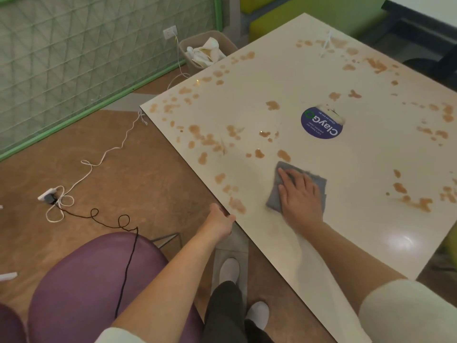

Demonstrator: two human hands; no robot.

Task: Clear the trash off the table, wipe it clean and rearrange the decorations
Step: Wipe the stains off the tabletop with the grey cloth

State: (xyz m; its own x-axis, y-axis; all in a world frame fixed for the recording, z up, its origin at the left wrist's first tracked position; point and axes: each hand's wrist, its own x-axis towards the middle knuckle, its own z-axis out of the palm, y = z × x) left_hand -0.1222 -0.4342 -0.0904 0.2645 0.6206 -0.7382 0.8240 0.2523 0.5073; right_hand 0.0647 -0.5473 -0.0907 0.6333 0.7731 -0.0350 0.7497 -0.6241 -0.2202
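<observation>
1. Grey cloth (295,188) lies flat on the white table (346,243), near the table's left edge, on my side of the round sticker.
2. My right hand (300,194) lies on the cloth palm down, fingers straight and spread, pressing it to the tabletop; the cloth shows past the fingertips and on both sides of the hand.
3. My left hand (220,222) is at the table's left edge, thumb on top of the rim. The fingers are hidden under the edge, so I cannot tell how far they curl round it.
4. Brown spill stains (207,141) spot most of the tabletop: along the left edge, across the far side and on the right. One blotch sits just beyond the cloth.
5. Round blue sticker (322,123) reading "ClayGo" is stuck near the table's middle, well beyond the cloth.
6. Clear thin stand (326,44) is upright near the far edge; too blurred to make out detail.
7. Beige bin (206,52) stands on the floor past the table's far left corner, with crumpled white paper trash (202,54) in it.
8. Purple chair seat (99,280) is on my left, beside the table.
9. White cable (99,162) runs across the brown floor from a wall socket (170,32) to a power strip (48,194); a black cord (128,256) trails over the chair seat.
</observation>
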